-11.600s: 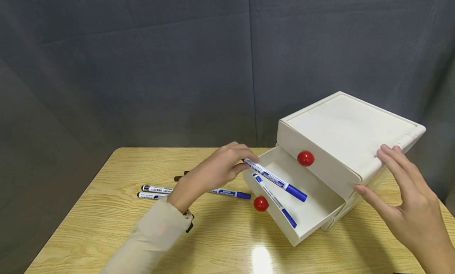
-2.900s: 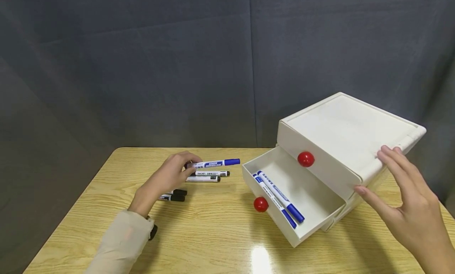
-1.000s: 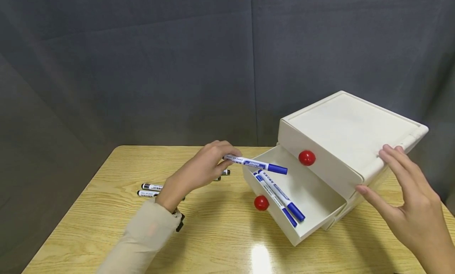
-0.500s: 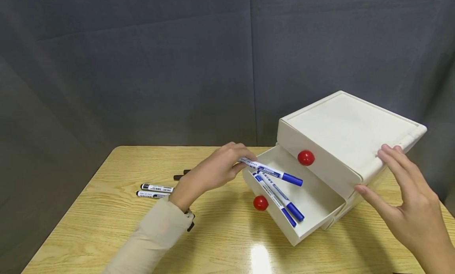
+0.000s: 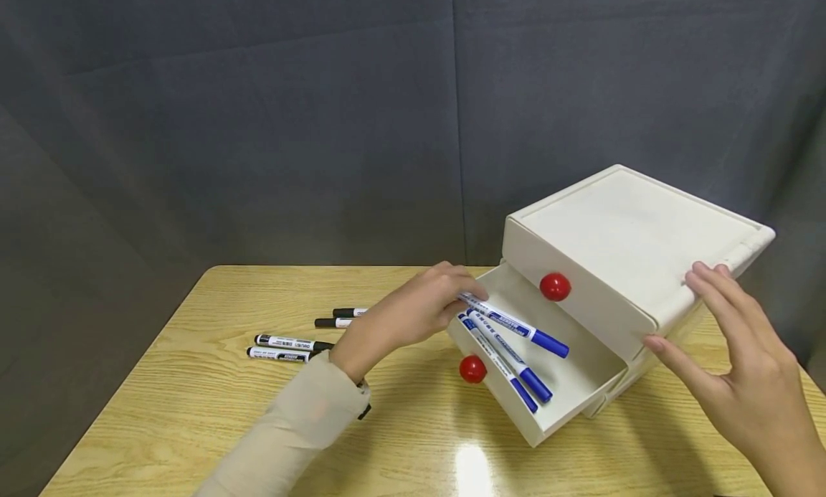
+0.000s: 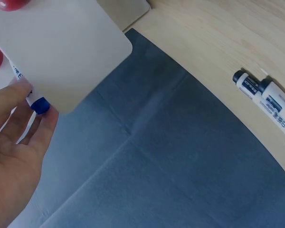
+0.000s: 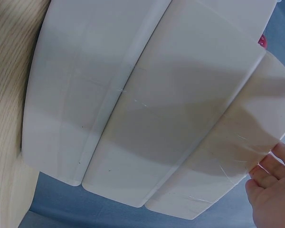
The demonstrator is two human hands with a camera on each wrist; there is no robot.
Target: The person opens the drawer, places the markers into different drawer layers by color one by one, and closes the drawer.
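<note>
Pinching a blue-capped marker (image 5: 514, 324) by its tail over the pulled-out drawer (image 5: 581, 368), the left hand (image 5: 422, 308) is probably avoiding two markers (image 5: 506, 351) lying inside; the right hand (image 5: 751, 357) is resting, spread, against the cabinet (image 5: 645, 239), apparently steadying it.

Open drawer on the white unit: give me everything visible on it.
The open drawer is a shallow off-white box, apparently plastic, with a round red knob on its front. It is pulled out beneath the closed top drawer. Two blue-capped markers lie in it along the front wall; a third marker, pinched by the left hand, slants over its floor. Whether either touches the drawer is unclear.
</note>
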